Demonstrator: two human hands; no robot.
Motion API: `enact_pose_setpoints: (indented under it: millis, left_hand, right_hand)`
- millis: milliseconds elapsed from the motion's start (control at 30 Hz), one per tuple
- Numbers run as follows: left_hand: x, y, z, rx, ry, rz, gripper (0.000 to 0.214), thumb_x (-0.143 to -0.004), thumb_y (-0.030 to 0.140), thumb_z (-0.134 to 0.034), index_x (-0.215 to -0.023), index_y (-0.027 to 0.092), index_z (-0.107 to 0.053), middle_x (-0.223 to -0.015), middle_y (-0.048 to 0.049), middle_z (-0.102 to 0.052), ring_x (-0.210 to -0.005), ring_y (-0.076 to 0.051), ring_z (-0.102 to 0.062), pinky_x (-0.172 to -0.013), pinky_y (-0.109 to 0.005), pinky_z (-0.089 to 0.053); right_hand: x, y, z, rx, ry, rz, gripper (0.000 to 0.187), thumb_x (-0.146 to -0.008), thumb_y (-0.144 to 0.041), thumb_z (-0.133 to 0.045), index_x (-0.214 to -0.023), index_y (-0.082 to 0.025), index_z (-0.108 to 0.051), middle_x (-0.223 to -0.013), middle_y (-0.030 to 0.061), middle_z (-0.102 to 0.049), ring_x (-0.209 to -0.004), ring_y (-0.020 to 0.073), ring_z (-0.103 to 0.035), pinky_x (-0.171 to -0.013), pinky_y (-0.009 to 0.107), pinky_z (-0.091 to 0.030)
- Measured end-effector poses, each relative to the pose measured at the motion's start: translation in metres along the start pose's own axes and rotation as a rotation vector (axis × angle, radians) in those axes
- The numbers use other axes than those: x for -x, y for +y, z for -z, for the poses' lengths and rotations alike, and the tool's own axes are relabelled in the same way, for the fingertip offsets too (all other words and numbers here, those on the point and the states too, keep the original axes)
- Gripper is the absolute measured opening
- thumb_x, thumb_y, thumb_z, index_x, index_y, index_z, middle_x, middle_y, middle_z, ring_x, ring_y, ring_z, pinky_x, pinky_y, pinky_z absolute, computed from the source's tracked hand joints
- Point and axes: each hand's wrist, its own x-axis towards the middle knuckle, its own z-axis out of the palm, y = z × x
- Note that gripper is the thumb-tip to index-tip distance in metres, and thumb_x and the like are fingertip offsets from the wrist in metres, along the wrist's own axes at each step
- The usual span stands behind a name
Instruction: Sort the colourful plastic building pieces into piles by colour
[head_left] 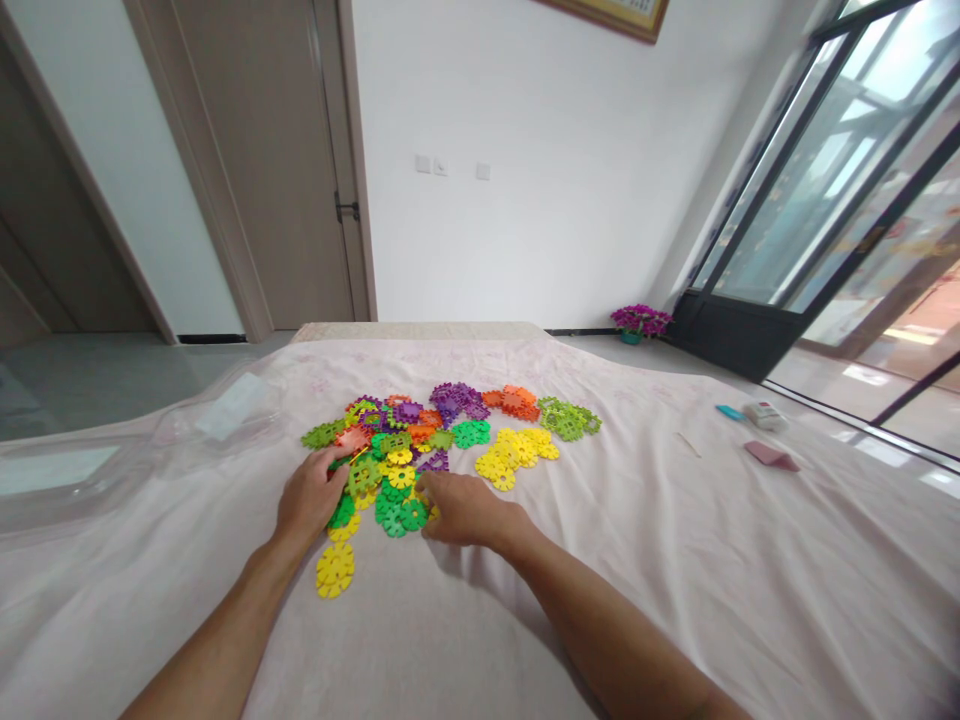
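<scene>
A mixed heap of flat, notched plastic building discs lies on the cloth, with yellow discs (401, 476), green discs (394, 510), purple pieces (409, 411) and orange pieces (424, 430) overlapping. My left hand (309, 495) rests against the heap's left side, its fingers stretched out over the pieces and thumb apart. At the front right of the heap, my right hand (466, 510) has its fingers curled together. A bit of a yellow disc shows at those fingertips; the rest is hidden.
Behind and to the right lie separate groups: purple (459, 399), orange (514, 401), light green (570, 419), green (472, 433) and yellow (516, 453). Clear plastic packaging (217, 415) lies left. A pink item (771, 456) and a small white box (763, 416) lie right on the wrinkled cloth (675, 560).
</scene>
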Motion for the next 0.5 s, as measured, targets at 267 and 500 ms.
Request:
enact_pose_setpoints:
  millis: [267, 500]
  left_hand:
    - [-0.001, -0.005, -0.003, 0.018, 0.001, -0.006, 0.041, -0.089, 0.034, -0.045, -0.120, 0.022, -0.069, -0.125, -0.0075, -0.066, -0.116, -0.024, -0.061, -0.102, -0.037, -0.046]
    - [-0.001, -0.003, -0.002, 0.021, -0.014, 0.018, 0.041, -0.089, 0.035, -0.045, -0.120, 0.024, -0.069, -0.128, -0.0062, -0.065, -0.119, -0.024, -0.060, -0.101, -0.037, -0.046]
  right_hand:
    - [-0.008, 0.013, -0.004, -0.079, 0.001, 0.033, 0.032, -0.078, -0.025, -0.070, -0.110, -0.026, -0.071, -0.104, 0.0037, -0.075, -0.093, 0.0216, -0.068, -0.070, 0.026, -0.043]
    - [-0.025, 0.046, -0.006, -0.589, 0.074, 0.020, 0.022, -0.085, -0.017, -0.056, -0.094, -0.019, -0.075, -0.083, 0.0006, -0.071, -0.069, 0.0133, -0.064, -0.060, 0.022, -0.050]
